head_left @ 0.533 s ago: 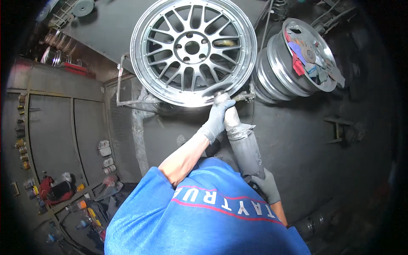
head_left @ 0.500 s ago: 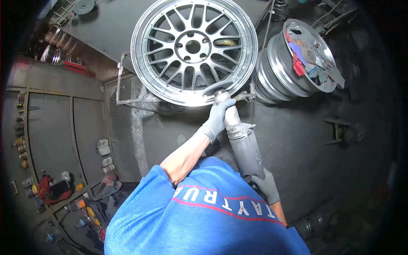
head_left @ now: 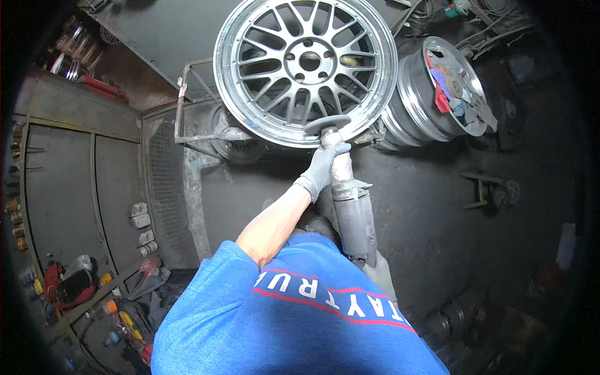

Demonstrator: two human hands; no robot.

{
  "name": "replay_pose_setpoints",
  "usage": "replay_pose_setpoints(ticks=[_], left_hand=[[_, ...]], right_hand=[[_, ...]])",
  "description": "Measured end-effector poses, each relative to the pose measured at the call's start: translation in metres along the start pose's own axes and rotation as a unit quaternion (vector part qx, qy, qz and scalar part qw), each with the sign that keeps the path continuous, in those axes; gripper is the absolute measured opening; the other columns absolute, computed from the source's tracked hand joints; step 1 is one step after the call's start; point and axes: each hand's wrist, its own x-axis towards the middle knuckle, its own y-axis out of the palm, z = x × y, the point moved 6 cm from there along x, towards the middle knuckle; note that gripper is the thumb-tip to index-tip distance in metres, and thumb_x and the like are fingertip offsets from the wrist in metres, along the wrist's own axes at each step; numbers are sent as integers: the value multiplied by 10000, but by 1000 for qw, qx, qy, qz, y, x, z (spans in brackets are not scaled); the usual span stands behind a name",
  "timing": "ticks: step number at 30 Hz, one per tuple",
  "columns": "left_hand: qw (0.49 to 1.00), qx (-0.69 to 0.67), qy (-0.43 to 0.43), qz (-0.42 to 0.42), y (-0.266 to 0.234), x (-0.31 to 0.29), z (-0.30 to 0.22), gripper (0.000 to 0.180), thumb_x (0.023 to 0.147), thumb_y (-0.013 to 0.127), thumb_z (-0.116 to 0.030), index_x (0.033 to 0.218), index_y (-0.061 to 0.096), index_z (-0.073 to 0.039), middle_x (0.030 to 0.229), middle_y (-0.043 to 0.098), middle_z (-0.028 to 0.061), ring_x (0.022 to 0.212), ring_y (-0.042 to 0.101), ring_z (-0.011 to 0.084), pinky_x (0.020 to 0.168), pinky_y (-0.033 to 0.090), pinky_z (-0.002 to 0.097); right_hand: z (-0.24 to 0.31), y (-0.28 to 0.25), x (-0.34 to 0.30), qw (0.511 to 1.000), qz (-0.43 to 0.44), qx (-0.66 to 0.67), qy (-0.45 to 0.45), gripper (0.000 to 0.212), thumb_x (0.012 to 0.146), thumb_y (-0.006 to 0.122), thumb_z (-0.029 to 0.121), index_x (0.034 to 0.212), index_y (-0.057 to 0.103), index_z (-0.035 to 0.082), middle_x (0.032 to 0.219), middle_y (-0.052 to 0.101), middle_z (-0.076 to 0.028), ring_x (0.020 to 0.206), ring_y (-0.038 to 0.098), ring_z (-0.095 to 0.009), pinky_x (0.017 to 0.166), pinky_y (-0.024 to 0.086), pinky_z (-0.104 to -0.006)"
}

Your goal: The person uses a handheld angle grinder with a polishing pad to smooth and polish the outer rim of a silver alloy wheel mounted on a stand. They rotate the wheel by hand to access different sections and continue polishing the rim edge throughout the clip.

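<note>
A silver multi-spoke wheel rim (head_left: 325,62) with a polished lip stands before me, its face toward me. Both gloved hands hold a long grey angle grinder (head_left: 354,219), which slants slightly from my body up to the rim. My left hand (head_left: 322,169) is wrapped round the grinder's front end, just below its disc. At the rear end, my right hand (head_left: 380,275) grips the body, its fingers partly hidden. The round grey disc (head_left: 326,124) overlaps the lower part of the rim's lip; whether it touches the metal I cannot tell.
A metal pipe frame (head_left: 180,112) stands left of the rim. To the right, more wheel rims (head_left: 412,94) lie stacked, with colourful cloth or abrasive pieces (head_left: 459,94) on top. A small metal stool (head_left: 478,190) is farther right. Bottles and tools line the left side.
My view has shifted, so the rim sits farther right and higher. The grinder stands more upright, and its disc now shows as a broader flat oval. Both hands keep their hold.
</note>
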Motion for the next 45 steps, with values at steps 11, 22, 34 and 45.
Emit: replay_pose_setpoints(ticks=[11,22,34,45], left_hand=[[997,65,24,-37,-49,-34,-50,329,913,830,-77,1188,649,-75,925,712,107,758,730,258,671,636,420],[997,56,40,-27,-17,2,-8,307,918,844,-111,1163,661,-83,890,706,98,721,724,249,642,627,410],[985,-126,121,10,91,64,39,220,967,817,-117,1150,695,-101,988,741,67,865,750,229,803,640,398],[980,-144,135,21,92,52,41,284,941,843,-120,1175,682,-126,1001,735,57,861,749,229,788,641,405]], right_hand=[[23,83,-25,1000,25,-8,1,471,976,772,304,1327,712,-3,1171,800,-173,1092,737,-239,971,568,-396],[7,13,0,999,36,13,3,336,1012,732,239,1258,725,9,916,753,-55,700,649,-94,637,525,-305],[42,-186,83,975,45,-210,-64,510,921,804,164,1392,685,10,1154,803,-133,968,753,-205,886,597,-372],[49,-189,84,970,54,-237,-14,511,920,816,176,1392,693,23,1191,802,-134,1029,744,-208,919,583,-375]])
